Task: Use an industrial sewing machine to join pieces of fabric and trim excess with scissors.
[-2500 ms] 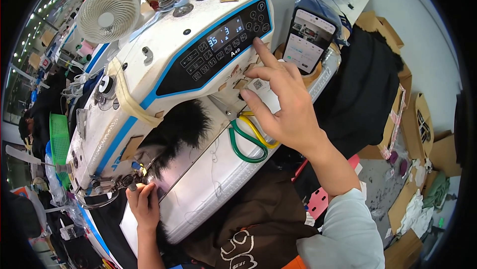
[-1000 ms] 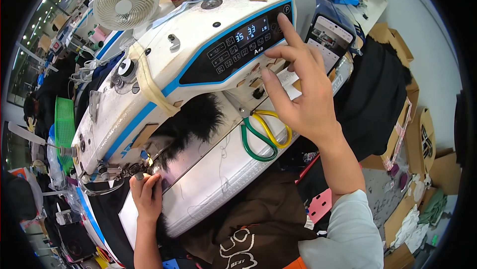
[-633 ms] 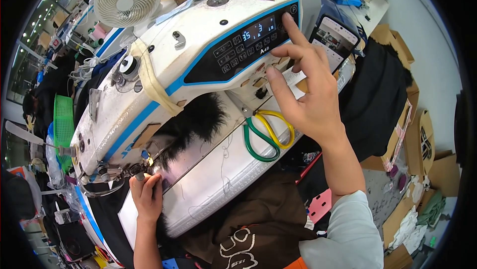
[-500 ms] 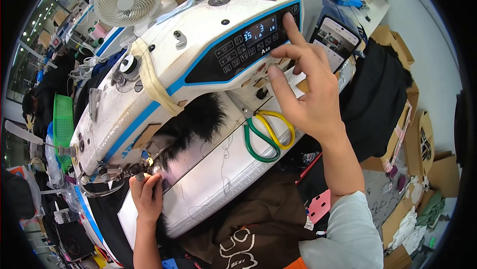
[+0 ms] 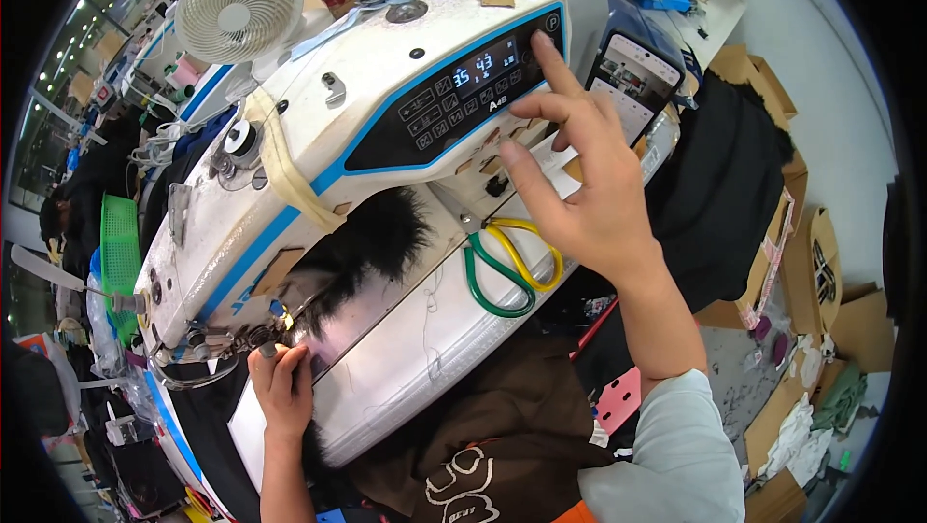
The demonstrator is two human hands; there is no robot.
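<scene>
A white sewing machine (image 5: 212, 253) with a blue stripe spans the view. My right hand (image 5: 589, 185) is at its black control panel (image 5: 425, 137), index fingertip at a button beside the lit display, thumb and other fingers apart. My left hand (image 5: 280, 393) is by the needle area at the machine's lower left end. Its fingers are curled together, with a grey band on one; their tips are hidden. Black fur (image 5: 377, 243) lies under the machine's arm, close to those fingers. Green-and-yellow-handled scissors (image 5: 500, 282) lie on the bed under my right forearm.
A phone (image 5: 632, 84) with a lit screen stands right of the panel. A white fan (image 5: 237, 16) is behind the machine, and a green basket (image 5: 119, 253) stands far left. Black cloth (image 5: 724, 185) and cardboard boxes (image 5: 859, 330) are at the right. Loose threads lie on the bed.
The digits on the display have changed. My whole view has shifted slightly, so the machine sits further left. My right index finger stays at the panel, and my left hand keeps its place.
</scene>
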